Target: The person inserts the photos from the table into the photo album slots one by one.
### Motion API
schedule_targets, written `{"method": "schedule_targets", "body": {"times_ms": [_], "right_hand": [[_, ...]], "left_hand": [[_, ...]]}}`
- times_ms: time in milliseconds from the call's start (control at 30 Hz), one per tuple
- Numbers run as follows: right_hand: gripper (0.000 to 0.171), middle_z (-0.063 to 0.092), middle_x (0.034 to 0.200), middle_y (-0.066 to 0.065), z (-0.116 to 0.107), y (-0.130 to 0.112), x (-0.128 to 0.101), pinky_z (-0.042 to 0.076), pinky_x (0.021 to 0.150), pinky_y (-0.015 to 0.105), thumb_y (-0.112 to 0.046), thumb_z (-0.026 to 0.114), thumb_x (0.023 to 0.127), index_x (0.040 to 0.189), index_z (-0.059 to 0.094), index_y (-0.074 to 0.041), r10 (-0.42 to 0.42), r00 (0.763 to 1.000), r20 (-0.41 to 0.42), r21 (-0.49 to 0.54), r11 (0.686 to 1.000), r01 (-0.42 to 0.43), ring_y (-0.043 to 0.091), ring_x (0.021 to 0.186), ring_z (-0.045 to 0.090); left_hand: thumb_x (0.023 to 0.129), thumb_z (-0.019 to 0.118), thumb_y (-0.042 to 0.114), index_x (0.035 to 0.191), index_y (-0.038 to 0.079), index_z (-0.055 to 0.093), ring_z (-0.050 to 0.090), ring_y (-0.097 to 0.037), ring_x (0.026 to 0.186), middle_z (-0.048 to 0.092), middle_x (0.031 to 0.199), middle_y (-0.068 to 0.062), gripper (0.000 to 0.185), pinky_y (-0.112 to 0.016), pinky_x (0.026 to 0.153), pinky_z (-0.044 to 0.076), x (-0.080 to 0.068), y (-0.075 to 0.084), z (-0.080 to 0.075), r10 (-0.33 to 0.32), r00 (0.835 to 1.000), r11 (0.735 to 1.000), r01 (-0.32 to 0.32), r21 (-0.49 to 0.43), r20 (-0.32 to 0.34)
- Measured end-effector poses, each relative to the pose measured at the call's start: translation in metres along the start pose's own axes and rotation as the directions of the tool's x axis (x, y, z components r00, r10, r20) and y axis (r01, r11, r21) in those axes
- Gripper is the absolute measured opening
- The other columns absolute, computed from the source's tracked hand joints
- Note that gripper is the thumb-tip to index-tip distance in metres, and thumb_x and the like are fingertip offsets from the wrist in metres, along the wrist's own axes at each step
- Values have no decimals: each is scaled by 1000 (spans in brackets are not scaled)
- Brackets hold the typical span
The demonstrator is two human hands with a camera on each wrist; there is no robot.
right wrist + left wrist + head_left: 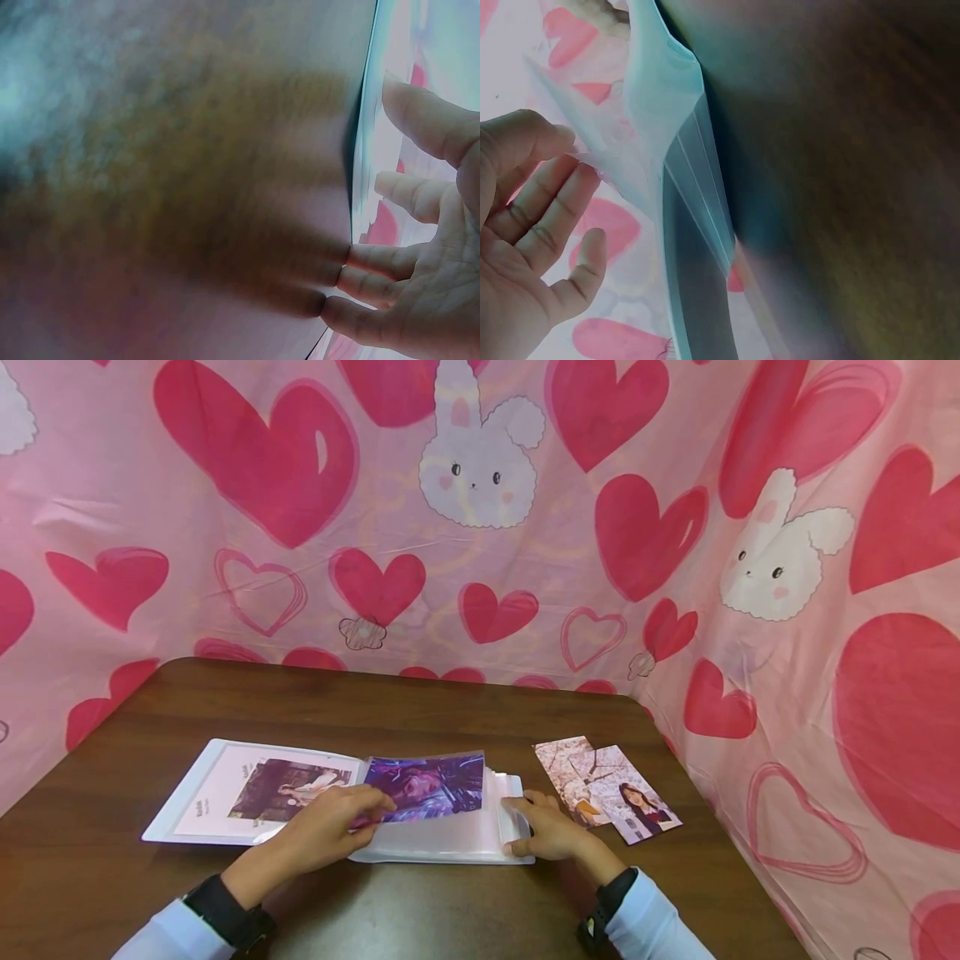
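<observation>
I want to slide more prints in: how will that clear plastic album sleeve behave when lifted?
The clear plastic album sleeve probably flops: in the left wrist view it curves and buckles beside the left hand. Thin and see-through, it looks light. Its glossy surface may be slippery, so the right hand steadying the stack seems wise.

The left page of the open photo album [225,789] carries a small line of dark print beside its picture, too small to make out. No other lettering, brand, number or sign can be read anywhere.
</observation>
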State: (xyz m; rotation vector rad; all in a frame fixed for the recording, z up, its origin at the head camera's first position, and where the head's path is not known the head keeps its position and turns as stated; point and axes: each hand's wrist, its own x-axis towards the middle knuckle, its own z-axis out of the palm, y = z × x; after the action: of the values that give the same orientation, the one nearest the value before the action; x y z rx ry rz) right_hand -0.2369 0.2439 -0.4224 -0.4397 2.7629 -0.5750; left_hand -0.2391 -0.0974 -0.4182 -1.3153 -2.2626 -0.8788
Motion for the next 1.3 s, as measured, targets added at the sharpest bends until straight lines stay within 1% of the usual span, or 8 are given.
{"method": "schedule_targets", "body": {"times_ms": [133, 400, 567, 767, 867, 967, 1133, 1300], "right_hand": [[68, 32, 138, 25, 0, 1, 0, 31, 94, 61, -32, 74, 78, 136, 46, -11, -6, 1000, 0, 0, 1000, 6, 42, 121, 31], [69, 31, 139, 25, 1, 1, 0, 31, 94, 62, -34, 74, 77, 136, 45, -11, -3, 1000, 2, 4, 1000, 3, 42, 121, 30], [70, 31, 139, 25, 1, 2, 0, 31, 94, 62, -34, 74, 77, 137, 45, -12, -2, 1000, 2, -6, 1000, 2, 41, 122, 30], [70, 31, 139, 25, 1, 2, 1, 31, 94, 61, -35, 74, 78, 137, 45, -13, -2, 1000, 3, -11, 1000, 2, 41, 122, 30], [69, 31, 139, 25, 1, 2, 1, 31, 94, 61, -35, 74, 78, 137, 45, -12, -5, 1000, 2, -12, 1000, 5, 41, 122, 30], [70, 31, 139, 25, 1, 3, 1, 31, 94, 62, -35, 74, 78, 137, 45, -12, -3, 1000, 3, -8, 1000, 3, 42, 122, 30], [69, 31, 139, 25, 1, 2, 1, 30, 94, 62, -34, 74, 77, 137, 45, -13, -2, 1000, 2, -5, 1000, 2, 42, 122, 30], [70, 30, 139, 25, 2, 3, 1, 30, 94, 62, -34, 74, 77, 137, 45, -13, 5, 1000, 6, -2, 1000, -5, 42, 122, 29]], "left_hand": [[65, 71, -7, 94, 10, 66, 46, -3, 59, 53, 72, 11, 34, -17, 51, 41, 0, 0, 0, -2, 999, 1000, 2, 10, -32], [62, 68, -3, 100, 7, 61, 38, -1, 60, 42, 70, 13, 40, -17, 50, 35, -3, 3, 1, -112, 991, 991, 117, 62, -76], [61, 66, -3, 105, 5, 60, 36, 0, 58, 40, 70, 13, 45, -18, 49, 33, -2, 4, 1, -126, 985, 989, 135, 66, -120], [61, 65, -3, 109, 4, 58, 32, 0, 56, 38, 70, 12, 49, -17, 45, 30, -1, 6, 1, -147, 970, 986, 160, 54, -192], [61, 65, -3, 112, 4, 57, 35, -3, 58, 40, 72, 10, 52, -17, 47, 31, 1, 6, 0, -147, 963, 985, 163, 55, -224], [62, 66, -5, 117, 3, 54, 42, -6, 64, 43, 78, 8, 57, -19, 50, 37, 1, 6, -2, -151, 959, 986, 164, 36, -241], [62, 64, -6, 119, 1, 52, 47, -7, 73, 47, 85, 6, 59, -22, 57, 44, 2, 5, -6, -114, 952, 992, 123, 14, -284], [63, 62, -8, 117, -2, 51, 50, -6, 71, 49, 84, 5, 56, -15, 63, 44, 4, 6, -13, -83, 942, 996, 86, -5, -327]]}}
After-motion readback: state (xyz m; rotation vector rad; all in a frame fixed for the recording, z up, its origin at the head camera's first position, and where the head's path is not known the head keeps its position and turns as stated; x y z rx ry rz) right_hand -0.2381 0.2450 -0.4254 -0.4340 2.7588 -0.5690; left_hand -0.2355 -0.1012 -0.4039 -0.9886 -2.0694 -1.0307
